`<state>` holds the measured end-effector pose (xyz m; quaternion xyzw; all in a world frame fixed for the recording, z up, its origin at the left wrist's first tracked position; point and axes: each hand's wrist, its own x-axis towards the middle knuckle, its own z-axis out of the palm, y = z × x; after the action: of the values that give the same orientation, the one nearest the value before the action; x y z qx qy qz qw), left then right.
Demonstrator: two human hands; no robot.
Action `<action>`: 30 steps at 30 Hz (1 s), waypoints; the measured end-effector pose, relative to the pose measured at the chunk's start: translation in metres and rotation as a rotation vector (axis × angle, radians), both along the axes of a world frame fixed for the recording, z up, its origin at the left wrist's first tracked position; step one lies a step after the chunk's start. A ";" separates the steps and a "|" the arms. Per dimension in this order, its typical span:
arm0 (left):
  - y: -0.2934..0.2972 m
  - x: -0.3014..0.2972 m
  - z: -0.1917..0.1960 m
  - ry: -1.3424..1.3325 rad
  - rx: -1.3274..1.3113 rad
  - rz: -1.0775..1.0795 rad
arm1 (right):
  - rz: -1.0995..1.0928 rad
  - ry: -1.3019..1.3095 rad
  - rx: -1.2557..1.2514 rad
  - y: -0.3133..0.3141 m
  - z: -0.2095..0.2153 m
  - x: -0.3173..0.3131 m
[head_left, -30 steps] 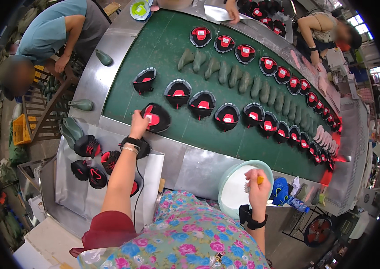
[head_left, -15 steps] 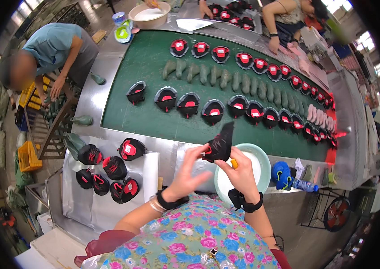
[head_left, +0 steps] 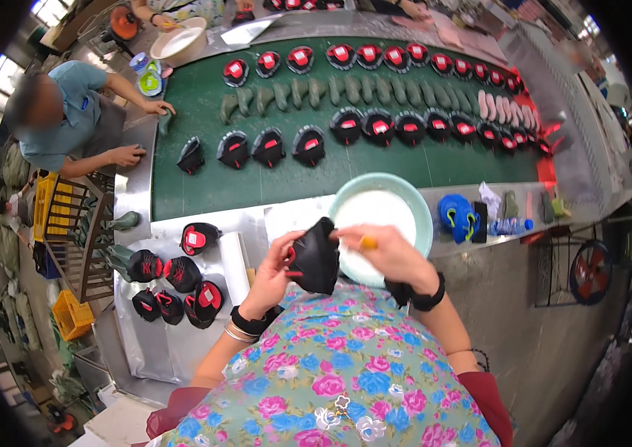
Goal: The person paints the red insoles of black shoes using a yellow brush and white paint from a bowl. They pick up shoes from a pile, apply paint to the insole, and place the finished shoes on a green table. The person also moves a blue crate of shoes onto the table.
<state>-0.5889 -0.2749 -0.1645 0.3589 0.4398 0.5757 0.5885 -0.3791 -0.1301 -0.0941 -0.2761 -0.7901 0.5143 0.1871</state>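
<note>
Holding a black shoe upper (head_left: pixel 314 255) over your lap, just short of the pale bowl (head_left: pixel 420 211) of white liquid, your left hand (head_left: pixel 271 277) curls its fingers shut around its lower edge. Your right hand (head_left: pixel 383 252) pinches a small yellow-handled tool (head_left: pixel 367 242) against the upper's far side. A drip from the tool could mark your flowered shirt (head_left: pixel 331 372) or the black fabric if it is overloaded. The tool's tip hides behind the upper, and whether it touches is unclear.
</note>
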 end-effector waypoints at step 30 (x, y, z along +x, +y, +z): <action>0.042 0.053 -0.079 -0.458 -0.474 -0.040 | -0.643 -0.133 0.043 0.026 -0.070 0.103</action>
<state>-0.5358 -0.2327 -0.2436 0.0820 0.4106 0.5114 0.7504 -0.2760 -0.1041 -0.1638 -0.5405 -0.6835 0.3930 0.2938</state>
